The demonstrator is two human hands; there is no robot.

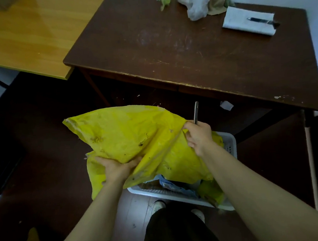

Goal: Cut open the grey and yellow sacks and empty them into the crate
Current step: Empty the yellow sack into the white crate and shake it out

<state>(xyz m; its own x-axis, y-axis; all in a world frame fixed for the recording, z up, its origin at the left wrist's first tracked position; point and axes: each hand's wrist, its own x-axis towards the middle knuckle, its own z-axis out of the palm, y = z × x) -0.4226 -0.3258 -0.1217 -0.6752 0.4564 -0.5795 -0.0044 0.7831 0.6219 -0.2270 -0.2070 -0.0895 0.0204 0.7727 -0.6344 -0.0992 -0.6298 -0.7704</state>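
Head view: yellow sack (128, 134) hangs slack between my two grips, tipped over the white crate (229, 141) just below both hands, presumably so contents drop in. Left hand (118, 167) bunches its middle. Right hand (199, 136) clamps the upper edge plus a metal blade (196, 111), pointing up, clear of the fabric.

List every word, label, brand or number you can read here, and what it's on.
No readable text anywhere in this view.
The yellow sack: dirt stains only, no print.
The white crate: plain lattice, no label.
The folded white cloth on the dark table: no writing visible.
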